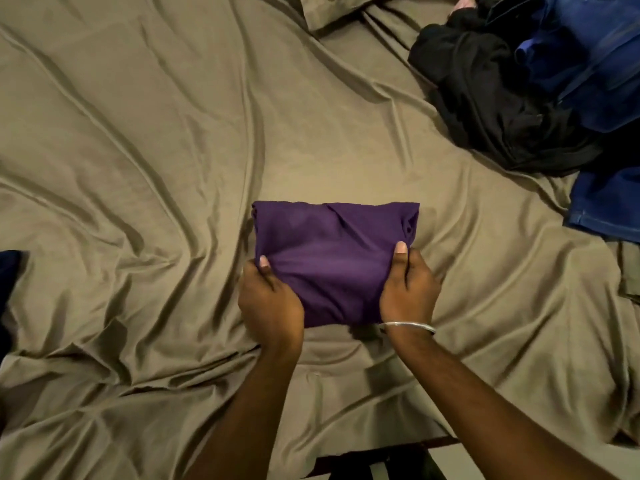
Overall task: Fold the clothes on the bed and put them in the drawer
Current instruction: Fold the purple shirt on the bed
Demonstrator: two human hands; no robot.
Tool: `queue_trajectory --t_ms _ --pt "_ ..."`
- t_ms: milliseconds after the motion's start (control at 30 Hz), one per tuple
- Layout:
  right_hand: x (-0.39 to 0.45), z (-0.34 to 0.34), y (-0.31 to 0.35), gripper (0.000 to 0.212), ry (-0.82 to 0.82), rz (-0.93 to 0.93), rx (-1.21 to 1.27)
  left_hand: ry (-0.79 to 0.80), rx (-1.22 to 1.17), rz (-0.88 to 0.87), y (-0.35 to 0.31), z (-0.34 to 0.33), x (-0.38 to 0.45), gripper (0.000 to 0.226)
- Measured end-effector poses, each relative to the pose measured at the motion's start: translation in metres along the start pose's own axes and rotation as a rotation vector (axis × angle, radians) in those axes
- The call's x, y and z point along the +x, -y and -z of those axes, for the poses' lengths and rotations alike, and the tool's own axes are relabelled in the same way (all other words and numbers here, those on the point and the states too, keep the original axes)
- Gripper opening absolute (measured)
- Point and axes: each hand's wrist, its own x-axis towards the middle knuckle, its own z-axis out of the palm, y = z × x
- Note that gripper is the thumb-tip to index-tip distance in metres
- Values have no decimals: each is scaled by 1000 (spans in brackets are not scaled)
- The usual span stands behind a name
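Note:
A purple garment point(332, 251), folded into a compact rectangle, lies in the middle of the bed on the wrinkled tan sheet point(138, 168). My left hand point(268, 303) grips its near left corner, thumb on top and fingers underneath. My right hand point(408, 289), with a silver bangle on the wrist, grips the near right corner the same way. The near edge of the garment is lifted slightly off the sheet. No drawer is in view.
A heap of unfolded clothes sits at the far right: black fabric point(485, 98) and blue garments point(588, 57), with another blue piece point(606, 206) lower down. A tan pillow point(332, 8) lies at the top. A dark item point(8, 278) shows at the left edge.

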Motion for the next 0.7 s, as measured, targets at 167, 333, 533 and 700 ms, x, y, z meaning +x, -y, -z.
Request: queue_trajectory --t_ms 167,333,533,700 --pt "-21 1 -14 37 149 -202 30 -19 -143 168 19 17 12 25" --pt "-18 10 -7 38 24 -26 -166 4 31 -63 27 18 19 38" --pt "53 -6 7 47 295 407 -420 143 317 -378 -8 -1 46 59" --pt "87 -25 12 46 464 624 -450 74 214 -441 -23 -14 73 30"
